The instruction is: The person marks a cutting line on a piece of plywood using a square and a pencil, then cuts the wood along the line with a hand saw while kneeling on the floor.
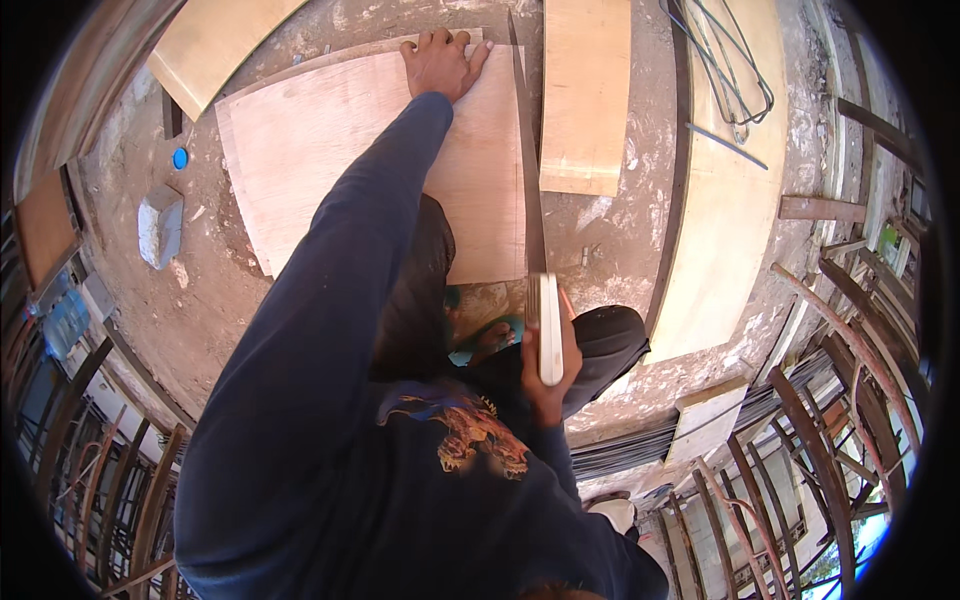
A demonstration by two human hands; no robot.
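Note:
My left hand [441, 64] lies on the far part of a pale plywood sheet [330, 150], its fingers spread over the surface near the far edge. A handsaw [551, 330] is in my right hand [547, 375], the fingers wrapped round its white handle. Its long dark blade [533, 200] points away from me along the sheet's right edge. I cannot tell whether its teeth touch the wood. Under the sheet's far edge, a little of another pale board shows.
A narrow plywood strip [585, 110] lies right of the blade. Farther right, bent rods [735, 85] rest on a long board [715, 250]. A pale block [160, 227] and a blue lid-like disc [180, 158] are on the dirt floor at left. My bent knee [612, 335] is beside the saw handle.

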